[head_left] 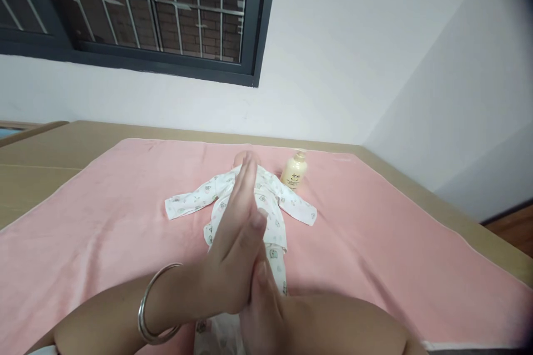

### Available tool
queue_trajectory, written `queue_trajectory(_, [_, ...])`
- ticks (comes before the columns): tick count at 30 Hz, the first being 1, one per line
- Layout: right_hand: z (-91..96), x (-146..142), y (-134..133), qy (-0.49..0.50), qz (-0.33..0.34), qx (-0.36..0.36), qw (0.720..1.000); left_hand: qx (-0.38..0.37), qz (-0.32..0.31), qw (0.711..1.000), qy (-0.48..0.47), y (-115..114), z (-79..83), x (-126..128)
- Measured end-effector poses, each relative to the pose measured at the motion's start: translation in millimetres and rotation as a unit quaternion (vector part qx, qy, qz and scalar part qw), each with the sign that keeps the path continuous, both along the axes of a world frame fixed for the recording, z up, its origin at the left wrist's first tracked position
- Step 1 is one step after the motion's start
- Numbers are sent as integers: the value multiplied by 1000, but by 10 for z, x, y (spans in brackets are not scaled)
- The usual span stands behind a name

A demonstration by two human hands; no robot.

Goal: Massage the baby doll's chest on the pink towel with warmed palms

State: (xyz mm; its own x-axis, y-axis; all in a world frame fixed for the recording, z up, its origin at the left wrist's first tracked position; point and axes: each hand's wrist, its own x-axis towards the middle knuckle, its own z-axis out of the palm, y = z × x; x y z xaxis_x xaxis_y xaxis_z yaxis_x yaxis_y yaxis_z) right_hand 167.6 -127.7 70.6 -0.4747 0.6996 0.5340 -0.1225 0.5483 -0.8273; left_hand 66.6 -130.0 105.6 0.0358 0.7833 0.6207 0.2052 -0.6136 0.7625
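Observation:
My left hand (231, 244) and my right hand (263, 310) are pressed flat together, palm to palm, fingers stretched out and pointing away from me. Nothing shows between them. A silver bangle (145, 310) sits on my left wrist. My right hand's fingers are mostly hidden behind the left. Just beyond and below the hands lies a baby doll in a white patterned suit (277, 199), arms spread, on a pink towel (104, 216). Its head (239, 158) barely shows past my fingertips. A cream lotion pump bottle (295, 171) stands upright by the doll's shoulder.
The towel covers a tan wooden surface (37, 166) set against white walls. A dark-framed barred window (137, 11) is at the upper left. Wooden floor (514, 230) shows past the right edge.

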Motion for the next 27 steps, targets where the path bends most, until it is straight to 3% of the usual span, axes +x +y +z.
queue_trajectory(4, [3,-32,-54,23,89,15,996,39,38,998,-34,113,74,-67])
queue_trajectory(10, [267,-27,50,-2,56,18,998,77,115,986,-94,464,6,-149])
queue_trajectory(15, [381,-6,416,-48,-6,-25,998,74,164,982,-60,821,-127,-248])
queue_trajectory(18, [319,6,727,-130,-107,45,985,31,205,977,-44,1121,-356,-339])
queue_trajectory(20, [227,-16,950,-210,-164,108,958,-29,250,968,-13,1333,-577,-402])
queue_trajectory(22, [93,-58,1173,-292,-176,157,927,-84,275,958,23,1508,-818,-445])
queue_trajectory(25, [-145,-109,1488,-369,-162,203,892,-90,272,956,60,1647,-1119,-463])
queue_trajectory(27, [-279,-100,1671,-400,-149,214,879,-83,264,959,58,1666,-1232,-458])
